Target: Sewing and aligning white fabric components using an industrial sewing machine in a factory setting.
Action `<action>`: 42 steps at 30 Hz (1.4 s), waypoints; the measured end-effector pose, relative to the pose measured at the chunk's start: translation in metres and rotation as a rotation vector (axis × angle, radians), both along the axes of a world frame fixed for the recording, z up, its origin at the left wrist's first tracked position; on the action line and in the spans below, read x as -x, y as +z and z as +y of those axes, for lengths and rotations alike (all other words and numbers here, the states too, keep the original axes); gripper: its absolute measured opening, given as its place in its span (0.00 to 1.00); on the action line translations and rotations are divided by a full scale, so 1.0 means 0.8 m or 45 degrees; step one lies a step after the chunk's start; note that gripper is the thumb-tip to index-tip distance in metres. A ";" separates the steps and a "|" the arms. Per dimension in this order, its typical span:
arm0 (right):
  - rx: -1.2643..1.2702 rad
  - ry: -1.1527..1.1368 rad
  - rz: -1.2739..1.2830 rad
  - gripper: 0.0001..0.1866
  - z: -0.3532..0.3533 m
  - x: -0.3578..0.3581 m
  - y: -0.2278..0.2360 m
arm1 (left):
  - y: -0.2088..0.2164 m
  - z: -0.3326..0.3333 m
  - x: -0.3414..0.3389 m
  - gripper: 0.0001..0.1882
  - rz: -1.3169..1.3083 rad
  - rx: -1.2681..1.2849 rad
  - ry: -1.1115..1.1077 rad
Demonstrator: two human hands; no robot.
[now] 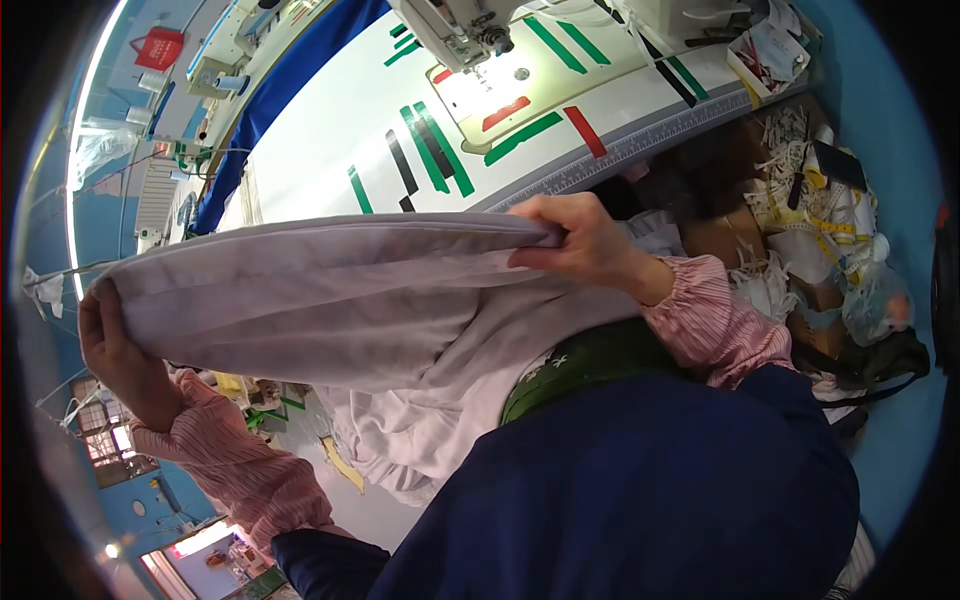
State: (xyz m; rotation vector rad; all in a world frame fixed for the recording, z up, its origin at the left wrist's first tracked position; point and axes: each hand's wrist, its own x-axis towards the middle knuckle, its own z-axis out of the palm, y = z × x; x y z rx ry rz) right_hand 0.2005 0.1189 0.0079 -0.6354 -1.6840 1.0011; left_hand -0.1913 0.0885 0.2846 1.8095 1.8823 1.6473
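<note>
- The left hand (118, 345) is closed on one end of the pale cloth (330, 290), with fingers folded over its edge.
- The right hand (570, 238) pinches the other end narrowly, between thumb and fingers.
- Between these two grips the cloth is stretched; below them it falls in loose folds.
- Beyond the cloth's upper edge, the white table (315, 150) gives room up to one sewing machine (465, 35).
- The table's near edge, with one ruler strip (640, 140), passes just beyond the right grip.
- I count three red tapes (584, 131) on the table side, among several green and black ones.
- The ruler has printed marks; one red bag (158, 48), far beyond the left grip, has print too small for reading.
</note>
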 end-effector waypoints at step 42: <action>-0.116 -0.094 -0.149 0.11 -0.067 -0.121 -0.040 | -0.079 -0.004 0.210 0.07 -0.210 0.281 0.185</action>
